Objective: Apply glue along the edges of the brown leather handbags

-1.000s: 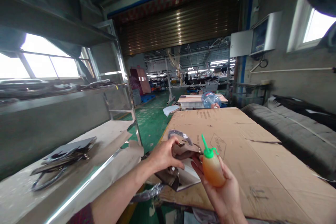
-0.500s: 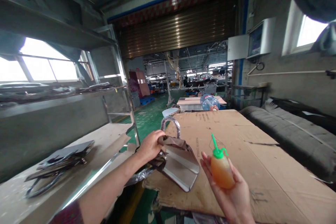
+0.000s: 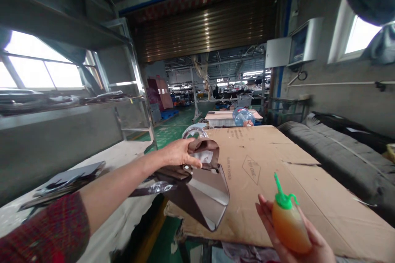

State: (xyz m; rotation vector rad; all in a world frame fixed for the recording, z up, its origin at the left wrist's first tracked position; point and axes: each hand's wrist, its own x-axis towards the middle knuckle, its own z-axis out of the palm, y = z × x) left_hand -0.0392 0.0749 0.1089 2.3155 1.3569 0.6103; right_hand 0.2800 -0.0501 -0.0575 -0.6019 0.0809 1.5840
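My left hand (image 3: 180, 153) is closed on the upper edge of a brown bag (image 3: 212, 197), thumb over the folded fabric. The bag is tilted, its stiff grey-brown panels facing me above the cardboard's near left part. A plastic-wrapped handle loop (image 3: 195, 132) rises behind my fingers, and another wrapped strap (image 3: 154, 188) trails left. In my right hand (image 3: 317, 248) rests a squeeze bottle (image 3: 290, 226) of orange liquid. Its green nozzle points up; my palm and fingers cradle it from below, apart from the bag.
Printed cardboard (image 3: 259, 148) covers the table. On the left stands a metal rack (image 3: 140, 74) with flat bag pieces (image 3: 68, 181) on its lower board. A blue water jug (image 3: 243, 117) lies beyond the table, and grey rolled material (image 3: 321, 160) lines the right side.
My left hand has turned the bag, folding its upper fabric over into a curl. The bottle in my right hand has moved right and lower, away from the bag.
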